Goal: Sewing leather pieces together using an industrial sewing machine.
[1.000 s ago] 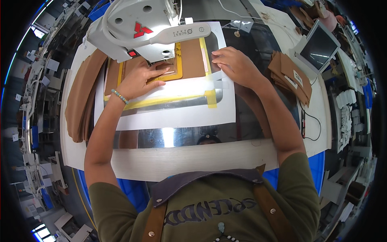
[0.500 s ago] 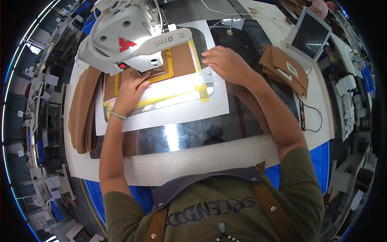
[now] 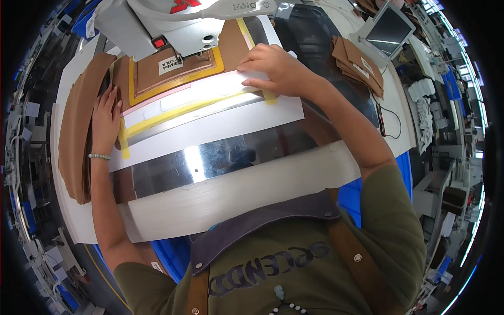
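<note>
A brown panel point(image 3: 122, 79) lies flat under the head of a white sewing machine point(image 3: 121, 31). On it is a yellow frame point(image 3: 178, 82) around a brown patch that bears a small white label point(image 3: 170, 64). My left hand point(image 3: 106, 119) rests at the panel's left edge, fingers stretched out and holding nothing. My right hand point(image 3: 273, 68) is at the panel's lower right, fingertips touching it, with thumb and fingers apart. Between my hands runs a bright white strip point(image 3: 199, 94) edged with yellow tape point(image 3: 189, 111). The machine head partly hides the panel's far side.
A tall stack of brown pieces point(image 3: 79, 131) stands left of my left hand. Further right lie several brown labelled pieces point(image 3: 357, 65) and a tablet-like screen point(image 3: 389, 31). White paper point(image 3: 210, 142) and a shiny dark plate point(image 3: 236, 160) extend toward the table's pale near edge point(image 3: 252, 194).
My left hand has moved left, from beneath the machine head to the panel's left edge, uncovering the frame and label. My right hand has come down onto the panel's right side. The view has shifted.
</note>
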Available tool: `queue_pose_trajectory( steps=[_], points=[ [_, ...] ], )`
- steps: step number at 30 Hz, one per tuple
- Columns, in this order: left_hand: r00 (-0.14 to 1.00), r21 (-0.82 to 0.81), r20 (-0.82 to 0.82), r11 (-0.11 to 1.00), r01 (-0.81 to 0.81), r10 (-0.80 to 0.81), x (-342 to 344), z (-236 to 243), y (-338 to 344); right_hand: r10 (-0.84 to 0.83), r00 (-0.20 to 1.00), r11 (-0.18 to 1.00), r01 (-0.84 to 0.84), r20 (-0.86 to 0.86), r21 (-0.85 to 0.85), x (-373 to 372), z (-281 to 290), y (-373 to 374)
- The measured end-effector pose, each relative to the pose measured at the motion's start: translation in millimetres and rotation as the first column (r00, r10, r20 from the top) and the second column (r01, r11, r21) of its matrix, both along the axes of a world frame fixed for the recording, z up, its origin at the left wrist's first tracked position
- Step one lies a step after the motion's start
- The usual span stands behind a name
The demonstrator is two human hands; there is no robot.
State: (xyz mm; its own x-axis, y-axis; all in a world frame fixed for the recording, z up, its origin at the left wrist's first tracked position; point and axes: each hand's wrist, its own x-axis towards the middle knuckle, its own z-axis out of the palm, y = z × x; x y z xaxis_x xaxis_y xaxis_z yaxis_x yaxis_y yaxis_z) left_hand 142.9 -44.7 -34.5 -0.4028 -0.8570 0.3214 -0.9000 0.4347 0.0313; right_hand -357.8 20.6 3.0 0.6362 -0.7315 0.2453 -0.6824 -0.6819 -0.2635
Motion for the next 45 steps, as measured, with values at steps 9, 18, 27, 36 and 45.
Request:
queue_pose_trajectory(
  steps=[9,18,27,36,45],
  points=[
    [1.000,0.049,0.006,0.998,0.025,-0.026,-5.0,-13.3,-24.3,-0.191,0.981,0.979,0.193,0.037,-0.069,6.3,-26.6,31.5],
    [0.974,0.038,0.001,0.974,0.225,-0.226,-67.2,2.0,-30.0,-0.373,0.890,0.927,0.368,0.262,0.069,-40.9,-25.2,45.1],
    [0.959,-0.051,-0.177,0.975,0.216,-0.222,-138.2,-31.0,-27.7,-0.464,0.839,0.886,0.434,0.283,0.164,-113.9,-29.7,42.7],
    [0.893,0.078,-0.368,0.965,-0.249,0.260,-205.6,-29.4,-38.4,-0.278,0.792,0.956,0.282,0.544,0.077,-95.7,-13.3,27.5],
    [0.650,-0.021,-0.682,0.880,-0.475,0.335,-242.8,-38.7,-33.3,-0.085,0.806,0.984,0.159,0.586,-0.076,-88.9,-14.8,42.3]
  ],
)
